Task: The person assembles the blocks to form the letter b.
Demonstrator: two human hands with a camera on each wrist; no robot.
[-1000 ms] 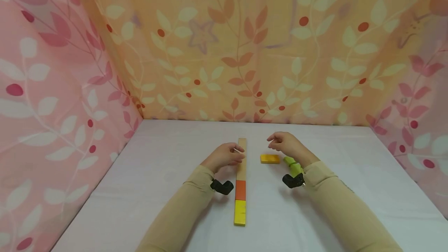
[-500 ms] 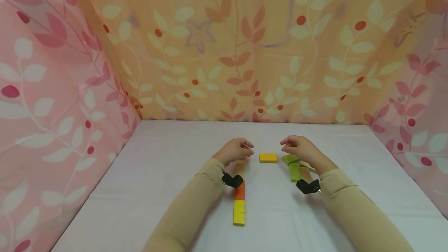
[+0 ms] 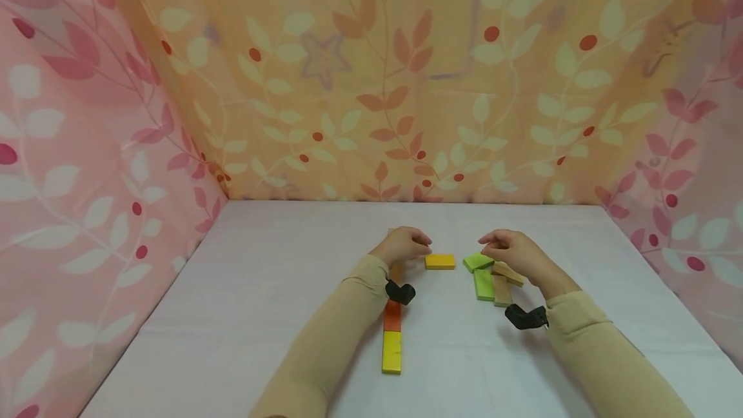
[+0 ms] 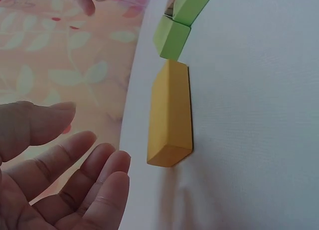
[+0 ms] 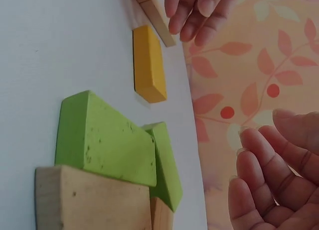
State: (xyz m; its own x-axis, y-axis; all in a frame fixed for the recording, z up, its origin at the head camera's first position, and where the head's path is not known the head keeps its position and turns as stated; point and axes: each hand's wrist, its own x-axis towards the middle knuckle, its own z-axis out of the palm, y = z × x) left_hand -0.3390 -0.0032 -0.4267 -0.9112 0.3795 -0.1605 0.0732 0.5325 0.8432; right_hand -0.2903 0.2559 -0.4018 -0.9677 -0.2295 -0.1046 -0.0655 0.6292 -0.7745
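The left hand [image 3: 403, 245] has moved right, loosely spread near the orange block [image 3: 440, 262]; past a narrow gap, the right hand [image 3: 515, 254], likewise spread, hovers by the edges of green blocks [image 3: 484, 285].

Rear wall [image 3: 267, 121]: yellow-orange fabric, printed with pale leaf sprays, orange-brown leaves on slender stems and scattered red dots; purple star outline [image 3: 325, 60] left of centre; partial purple rectangle outline [image 3: 475, 18] right of centre; soft folds throughout. Left wall [image 3: 75, 211]: pink fabric, white and deeper-pink foliage, magenta dots, meeting the rear at a corner. Right wall [image 3: 691, 211]: similar pink print, greyer in places, slanting the opposite way. Table top [image 3: 232, 289]: white covering, faintly creased, far edge running straight along the foot of the rear wall. Lighting: soft, rather dim, shadows blurred.
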